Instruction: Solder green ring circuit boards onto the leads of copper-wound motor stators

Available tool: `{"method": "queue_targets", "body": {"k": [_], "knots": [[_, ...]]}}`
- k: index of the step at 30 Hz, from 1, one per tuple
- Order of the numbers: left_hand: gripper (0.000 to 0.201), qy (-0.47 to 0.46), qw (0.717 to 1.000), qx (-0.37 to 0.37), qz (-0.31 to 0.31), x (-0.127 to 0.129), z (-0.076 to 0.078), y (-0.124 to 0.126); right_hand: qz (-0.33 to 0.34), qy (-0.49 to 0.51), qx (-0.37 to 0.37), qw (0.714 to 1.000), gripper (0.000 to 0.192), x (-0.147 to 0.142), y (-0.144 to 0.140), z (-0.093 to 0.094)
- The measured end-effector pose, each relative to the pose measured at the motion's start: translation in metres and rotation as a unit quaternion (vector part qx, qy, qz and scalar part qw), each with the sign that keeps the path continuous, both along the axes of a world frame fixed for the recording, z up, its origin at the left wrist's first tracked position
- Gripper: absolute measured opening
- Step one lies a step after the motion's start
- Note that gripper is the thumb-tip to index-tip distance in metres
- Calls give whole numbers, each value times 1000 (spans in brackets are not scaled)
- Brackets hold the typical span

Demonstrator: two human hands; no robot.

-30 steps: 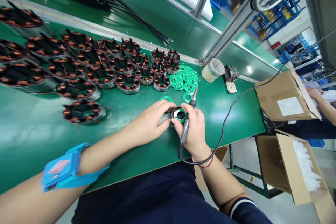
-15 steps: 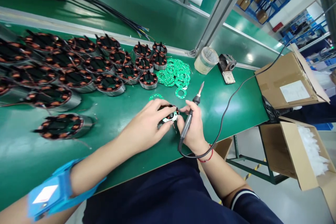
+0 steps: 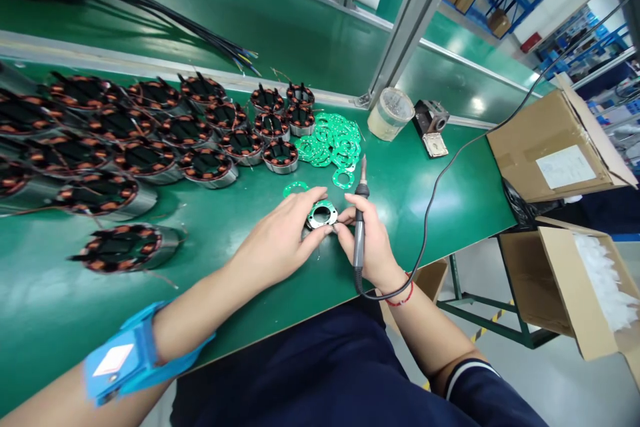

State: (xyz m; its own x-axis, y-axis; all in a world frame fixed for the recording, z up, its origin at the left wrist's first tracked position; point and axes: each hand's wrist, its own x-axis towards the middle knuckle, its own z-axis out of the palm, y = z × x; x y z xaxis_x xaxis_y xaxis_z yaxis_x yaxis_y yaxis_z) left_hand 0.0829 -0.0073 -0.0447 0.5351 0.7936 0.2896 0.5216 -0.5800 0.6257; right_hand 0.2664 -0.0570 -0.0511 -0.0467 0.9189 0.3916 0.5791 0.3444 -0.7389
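Observation:
My left hand [image 3: 280,230] grips a motor stator [image 3: 323,215] between thumb and fingers. A ring-shaped circuit board lies on its top face, and most of the stator body is hidden by the fingers. In my right hand [image 3: 370,237] is a soldering iron [image 3: 359,233], its tip pointing up and away from me. The right thumb and fingertips also reach the right edge of the stator. A single green ring board [image 3: 295,188] lies just beyond my left fingers, and another ring board [image 3: 343,179] lies farther right.
Several wound stators [image 3: 207,165] stand in rows on the left. A pile of green ring boards [image 3: 330,140] lies behind my hands. Beyond are a round tub [image 3: 391,115], an iron stand [image 3: 431,128] and a cardboard box [image 3: 557,147]. The iron's cable [image 3: 427,227] loops to the right.
The stator has been turned, so its ring board now faces up towards me. The soldering iron has swung more upright, its tip shifting left.

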Motion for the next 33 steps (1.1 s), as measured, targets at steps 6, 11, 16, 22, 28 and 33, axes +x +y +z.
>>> {"method": "queue_targets", "body": {"k": [6, 11, 16, 22, 28, 33], "knots": [[29, -16, 999, -2, -40, 0, 4, 5, 55, -42, -14, 997, 59, 16, 7, 8], [20, 22, 999, -17, -29, 6, 11, 10, 82, 2, -38, 996, 59, 24, 14, -5], [19, 36, 998, -37, -22, 12, 5, 9, 80, 14, -39, 996, 58, 28, 15, -12], [55, 30, 998, -49, -5, -3, -8, 4, 142, -78, -36, 986, 68, 26, 22, 17], [23, 81, 985, -146, -44, -39, 15, 26, 153, -138, 14, 978, 51, 11, 35, 26], [28, -110, 963, -245, 28, -36, 25, 29, 124, -153, 52, 979, 54, 3, 35, 14]]}}
